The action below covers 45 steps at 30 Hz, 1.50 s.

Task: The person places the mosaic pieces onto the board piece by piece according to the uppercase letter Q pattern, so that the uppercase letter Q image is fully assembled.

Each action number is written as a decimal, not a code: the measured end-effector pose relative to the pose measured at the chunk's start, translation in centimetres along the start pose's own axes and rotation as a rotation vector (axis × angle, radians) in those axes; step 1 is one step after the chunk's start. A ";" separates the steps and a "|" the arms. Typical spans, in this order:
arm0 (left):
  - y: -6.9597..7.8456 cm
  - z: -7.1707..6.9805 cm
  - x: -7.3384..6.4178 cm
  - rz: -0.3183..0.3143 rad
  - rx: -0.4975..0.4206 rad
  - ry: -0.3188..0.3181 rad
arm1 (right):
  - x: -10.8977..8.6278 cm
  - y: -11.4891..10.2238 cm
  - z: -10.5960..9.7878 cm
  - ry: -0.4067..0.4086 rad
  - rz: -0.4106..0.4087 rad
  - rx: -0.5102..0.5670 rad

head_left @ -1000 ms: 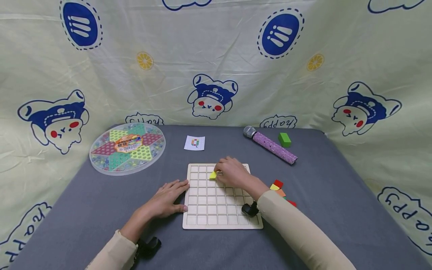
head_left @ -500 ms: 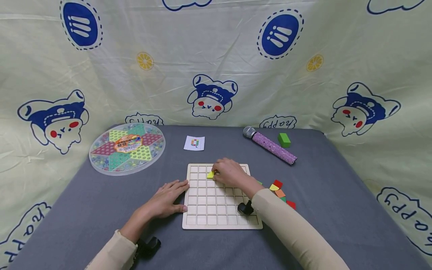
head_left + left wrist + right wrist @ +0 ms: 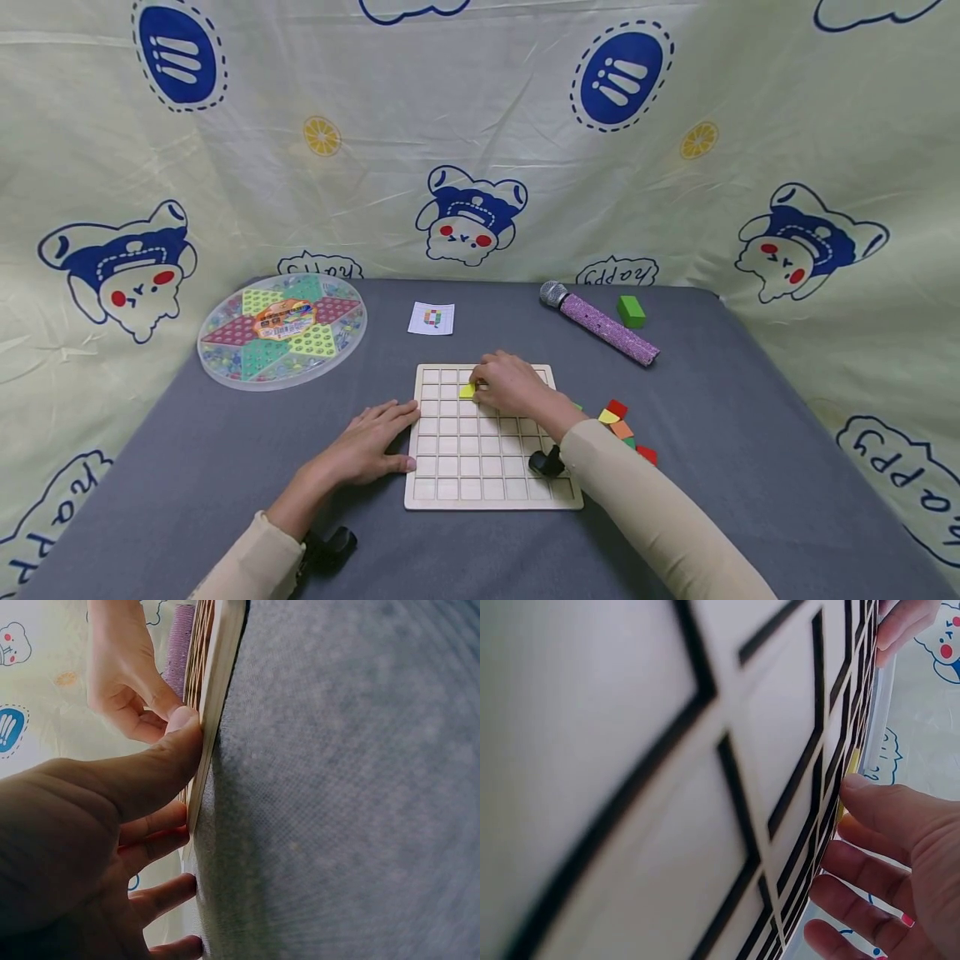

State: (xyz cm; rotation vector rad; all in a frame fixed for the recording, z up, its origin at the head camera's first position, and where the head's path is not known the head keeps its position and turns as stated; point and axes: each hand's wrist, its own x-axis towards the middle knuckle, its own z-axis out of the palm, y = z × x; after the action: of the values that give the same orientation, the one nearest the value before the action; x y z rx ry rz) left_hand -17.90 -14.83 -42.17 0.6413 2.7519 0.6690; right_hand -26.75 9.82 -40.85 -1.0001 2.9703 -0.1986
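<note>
A pale wooden grid board (image 3: 495,504) lies on the grey cloth. My left hand (image 3: 372,442) rests at its left edge, fingers spread; the left wrist view has the thumb (image 3: 184,731) against the rim. Over the far part of the board, my right hand (image 3: 513,385) holds a yellow tile (image 3: 467,392) by thumb and fingertips, right at a cell in the second row from the back. In the right wrist view the thumb touches that tile (image 3: 853,763), and the other fingers curve beneath the thumb.
Several loose tiles, among them an orange tile (image 3: 622,429), lie right of the board. Behind are a small printed card (image 3: 420,325), a glittery purple microphone (image 3: 611,330) and a green block (image 3: 632,312). A round Chinese checkers set (image 3: 255,371) stands back left.
My right hand has shifted slightly left with the yellow tile, then stayed nearly still while the tile settled flatter on the board. The left hand has not moved.
</note>
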 end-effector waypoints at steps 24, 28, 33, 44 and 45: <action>0.1 -0.1 0.0 0.020 0.000 0.008 | -5.3 3.0 -3.6 0.089 0.097 0.114; 0.1 -0.2 0.0 0.019 0.003 0.009 | -6.9 4.2 -3.8 0.121 0.110 0.078; 0.1 -0.2 0.0 0.022 0.003 0.006 | -8.7 5.3 -3.4 0.143 0.121 0.046; 0.0 0.0 0.0 0.015 -0.002 0.004 | -12.0 6.5 -2.2 0.091 0.155 0.044; 0.0 0.1 0.0 0.014 -0.002 0.003 | -12.3 6.6 -2.1 0.085 0.164 0.042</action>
State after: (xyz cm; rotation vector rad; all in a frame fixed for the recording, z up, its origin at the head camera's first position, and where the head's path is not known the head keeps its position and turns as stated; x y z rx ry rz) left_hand -17.87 -14.77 -42.21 0.6598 2.7517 0.6767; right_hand -21.03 22.66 -40.09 -0.7577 3.0907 -0.3077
